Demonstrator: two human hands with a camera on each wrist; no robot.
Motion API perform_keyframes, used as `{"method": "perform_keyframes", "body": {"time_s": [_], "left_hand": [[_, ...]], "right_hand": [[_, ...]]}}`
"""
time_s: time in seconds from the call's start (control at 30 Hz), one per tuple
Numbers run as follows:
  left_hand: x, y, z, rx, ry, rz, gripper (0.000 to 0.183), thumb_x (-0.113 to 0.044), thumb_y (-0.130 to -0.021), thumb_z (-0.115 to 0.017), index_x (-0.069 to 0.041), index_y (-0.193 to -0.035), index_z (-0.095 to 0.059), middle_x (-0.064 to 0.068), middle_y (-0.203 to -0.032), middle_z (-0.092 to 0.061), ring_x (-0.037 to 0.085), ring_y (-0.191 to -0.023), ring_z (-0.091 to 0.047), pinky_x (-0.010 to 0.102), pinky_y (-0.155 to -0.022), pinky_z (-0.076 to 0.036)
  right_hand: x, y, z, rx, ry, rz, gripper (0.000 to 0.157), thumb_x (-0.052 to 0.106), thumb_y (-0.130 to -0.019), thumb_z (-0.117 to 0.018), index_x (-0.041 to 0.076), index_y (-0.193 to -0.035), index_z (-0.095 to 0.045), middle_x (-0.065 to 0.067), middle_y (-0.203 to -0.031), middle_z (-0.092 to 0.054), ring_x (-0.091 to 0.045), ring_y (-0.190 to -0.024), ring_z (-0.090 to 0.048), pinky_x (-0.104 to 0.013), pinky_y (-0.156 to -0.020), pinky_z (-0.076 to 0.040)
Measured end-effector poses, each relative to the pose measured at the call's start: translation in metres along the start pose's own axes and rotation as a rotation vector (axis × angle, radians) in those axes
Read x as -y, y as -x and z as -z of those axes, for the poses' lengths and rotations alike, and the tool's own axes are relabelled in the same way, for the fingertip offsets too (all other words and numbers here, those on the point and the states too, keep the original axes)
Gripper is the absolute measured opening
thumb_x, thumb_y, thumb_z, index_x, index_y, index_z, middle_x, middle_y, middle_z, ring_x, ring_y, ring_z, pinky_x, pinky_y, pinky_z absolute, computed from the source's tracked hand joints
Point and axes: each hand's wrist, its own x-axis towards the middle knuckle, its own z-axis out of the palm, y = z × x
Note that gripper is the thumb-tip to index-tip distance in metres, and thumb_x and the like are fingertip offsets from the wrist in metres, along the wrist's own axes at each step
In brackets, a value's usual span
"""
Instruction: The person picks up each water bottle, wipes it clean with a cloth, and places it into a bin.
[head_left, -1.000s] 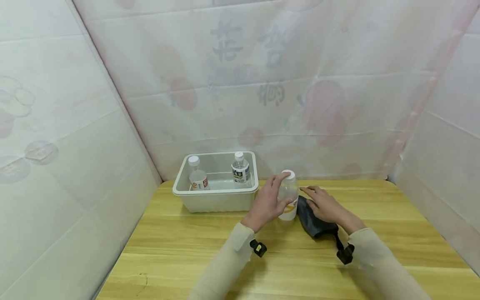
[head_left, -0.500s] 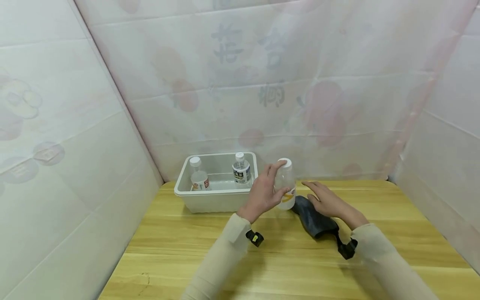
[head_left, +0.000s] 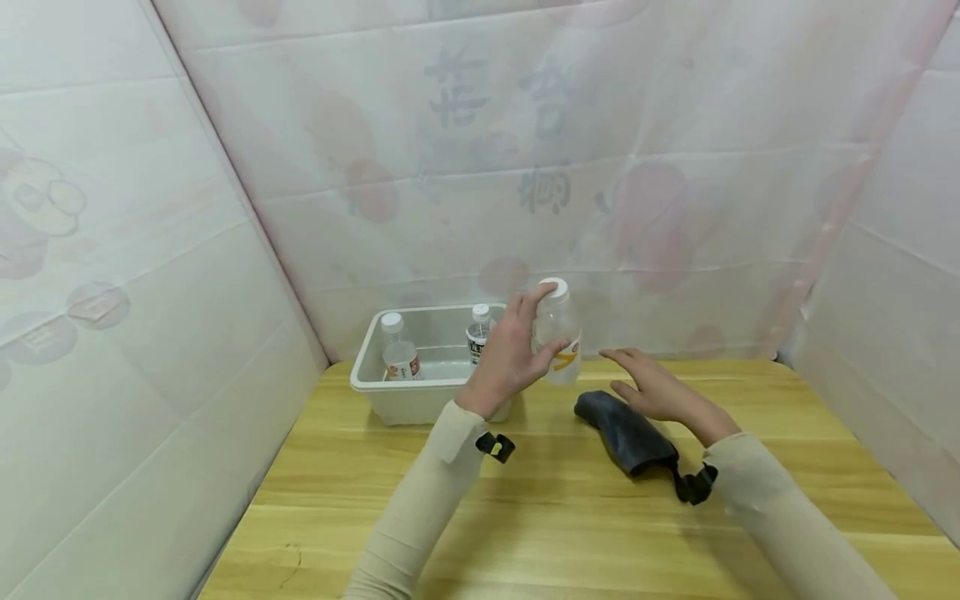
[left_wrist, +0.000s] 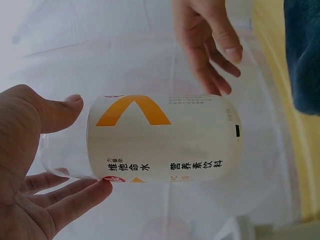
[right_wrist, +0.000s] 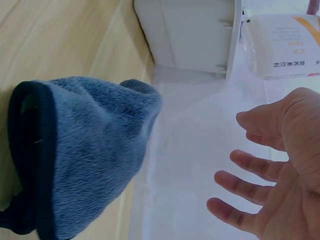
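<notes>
My left hand (head_left: 508, 350) grips a clear plastic bottle (head_left: 558, 337) with a white cap and a white label bearing an orange mark. In the left wrist view the thumb and fingers wrap the bottle's upper part, and its base (left_wrist: 230, 140) hangs free in the air. To the right of the bottle my right hand (head_left: 656, 387) hovers with spread, relaxed fingers, holding nothing. Below that hand a dark blue cloth (head_left: 626, 433) lies bunched on the table; its fuzzy surface (right_wrist: 100, 145) and dark edging show in the right wrist view.
A pale grey plastic bin (head_left: 408, 404) stands at the back left. Inside it are a bottle with a red and white label (head_left: 400, 358) and another bottle with a black and white label (head_left: 477, 342), partly behind my left hand. Printed fabric walls (head_left: 450, 233) enclose the wooden table (head_left: 360, 508).
My left hand has lifted the bottle off the table and moved it up and leftward, towards the bin. The right hand has risen slightly away from the cloth, which stays in place.
</notes>
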Motion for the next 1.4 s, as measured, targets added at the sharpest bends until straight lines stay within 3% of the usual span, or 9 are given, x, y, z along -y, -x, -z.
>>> {"method": "perform_keyframes", "body": {"time_s": [0.13, 0.27, 0.57, 0.9, 1.17, 1.4], "left_hand": [[0.002, -0.008, 0.011, -0.017, -0.006, -0.020, 0.078, -0.026, -0.092, -0.077, -0.016, -0.153, -0.030, 0.017, -0.126, -0.055, 0.023, -0.087, -0.061, 0.033, -0.073, -0.056], [0.005, -0.017, 0.023, -0.045, 0.017, -0.015, 0.077, -0.024, -0.091, -0.078, -0.015, -0.152, -0.032, 0.017, -0.130, -0.054, 0.026, -0.091, -0.062, 0.032, -0.071, -0.057], [0.019, -0.030, 0.051, -0.106, 0.022, 0.010, 0.075, -0.024, -0.090, -0.079, -0.013, -0.151, -0.036, 0.019, -0.126, -0.056, 0.028, -0.084, -0.064, 0.029, -0.065, -0.055], [0.037, -0.030, 0.079, -0.086, 0.019, 0.092, 0.078, -0.023, -0.091, -0.077, -0.017, -0.154, -0.032, 0.018, -0.137, -0.051, 0.027, -0.092, -0.062, 0.034, -0.071, -0.057], [0.046, -0.035, 0.095, -0.102, -0.036, 0.070, 0.077, -0.022, -0.091, -0.078, -0.018, -0.153, -0.033, 0.021, -0.133, -0.052, 0.029, -0.087, -0.060, 0.037, -0.070, -0.056], [0.057, -0.030, 0.104, -0.102, -0.057, 0.084, 0.077, -0.021, -0.091, -0.078, -0.016, -0.153, -0.034, 0.021, -0.132, -0.053, 0.028, -0.086, -0.058, 0.036, -0.069, -0.054]], "right_hand": [[0.007, -0.005, 0.002, 0.004, 0.005, 0.013, 0.057, 0.014, -0.103, -0.058, 0.000, -0.154, -0.037, -0.032, -0.150, -0.043, -0.053, -0.133, -0.046, -0.068, -0.104, -0.042], [0.015, -0.009, 0.007, 0.007, 0.007, 0.030, 0.058, 0.015, -0.103, -0.058, 0.000, -0.155, -0.036, -0.032, -0.150, -0.042, -0.052, -0.134, -0.046, -0.068, -0.104, -0.041], [0.036, -0.027, 0.012, 0.051, 0.018, 0.037, 0.059, 0.021, -0.105, -0.055, 0.005, -0.157, -0.034, -0.028, -0.156, -0.039, -0.050, -0.140, -0.041, -0.068, -0.109, -0.038], [0.070, -0.049, 0.007, 0.081, 0.011, 0.014, 0.063, 0.033, -0.104, -0.056, 0.011, -0.158, -0.034, -0.022, -0.158, -0.039, -0.044, -0.143, -0.042, -0.064, -0.112, -0.039], [0.086, -0.066, -0.005, 0.053, -0.036, 0.034, 0.064, 0.037, -0.103, -0.058, 0.007, -0.156, -0.038, -0.022, -0.156, -0.042, -0.042, -0.142, -0.044, -0.062, -0.113, -0.039], [0.095, -0.076, -0.019, 0.050, -0.048, 0.020, 0.070, 0.047, -0.101, -0.058, 0.007, -0.155, -0.039, -0.022, -0.155, -0.045, -0.042, -0.141, -0.046, -0.062, -0.114, -0.039]]}}
